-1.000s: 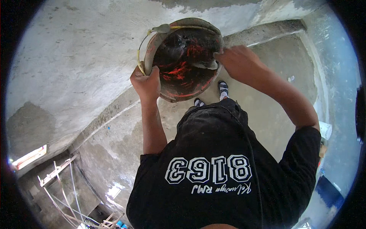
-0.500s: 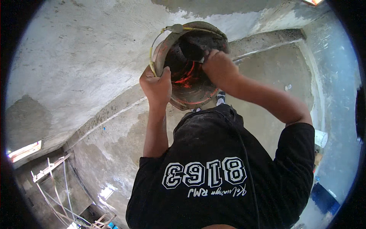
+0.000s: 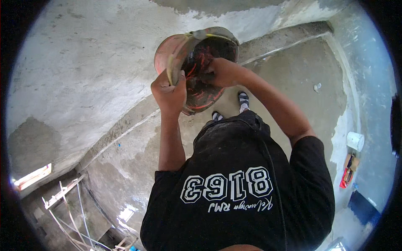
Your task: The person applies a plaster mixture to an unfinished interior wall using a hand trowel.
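A red-orange bucket (image 3: pixel 165 54), coated with grey mortar, is tilted so that its mouth faces me. My left hand (image 3: pixel 169 90) grips its rim, with the thumb over the edge and the yellowish wire handle (image 3: pixel 169 67) against the fingers. Inside the mouth, my right hand (image 3: pixel 224 72) is closed around a dark trowel (image 3: pixel 207 78). Its blade is hard to make out against the dark inner wall. Red streaks show through the mortar where the wall is scraped.
Rough plastered wall (image 3: pixel 96 54) rises on the left, with a ledge (image 3: pixel 289 37) along it. My feet (image 3: pixel 243 100) stand on concrete floor below the bucket. At the right are a white pail (image 3: pixel 355 141) and a red item (image 3: pixel 346 178). Poles (image 3: pixel 67 209) stand at the lower left.
The bucket has tipped further, showing more of its red outer side. My right hand has moved left and slightly lower inside it with the trowel. My left hand keeps its rim hold.
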A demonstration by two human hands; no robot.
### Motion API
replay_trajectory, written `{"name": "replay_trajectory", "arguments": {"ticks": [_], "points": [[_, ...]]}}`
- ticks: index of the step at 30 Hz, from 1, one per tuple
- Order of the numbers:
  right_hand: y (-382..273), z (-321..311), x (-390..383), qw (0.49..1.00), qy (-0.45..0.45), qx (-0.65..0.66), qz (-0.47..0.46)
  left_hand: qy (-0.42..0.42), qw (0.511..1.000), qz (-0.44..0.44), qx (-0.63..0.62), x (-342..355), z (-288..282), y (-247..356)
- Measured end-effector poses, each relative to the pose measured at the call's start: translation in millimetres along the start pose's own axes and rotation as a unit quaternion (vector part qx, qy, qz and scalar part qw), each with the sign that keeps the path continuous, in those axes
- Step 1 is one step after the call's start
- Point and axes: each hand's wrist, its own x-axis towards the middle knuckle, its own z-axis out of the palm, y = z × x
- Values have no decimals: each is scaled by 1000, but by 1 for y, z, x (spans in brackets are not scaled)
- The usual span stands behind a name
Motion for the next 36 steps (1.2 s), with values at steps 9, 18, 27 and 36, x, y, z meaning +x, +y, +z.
{"name": "replay_trajectory", "arguments": {"ticks": [9,18,27,36], "points": [[6,-41,-61,831,3,506,229,174,975,-126,-51,16,-51,-10],[1,-13,-98,820,39,461,338,142,980,-139,-7,13,-47,-34],[18,22,-94,860,54,378,339,148,966,-195,85,13,-27,-69],[56,24,-84,921,145,256,256,163,948,-225,157,22,7,-82]]}}
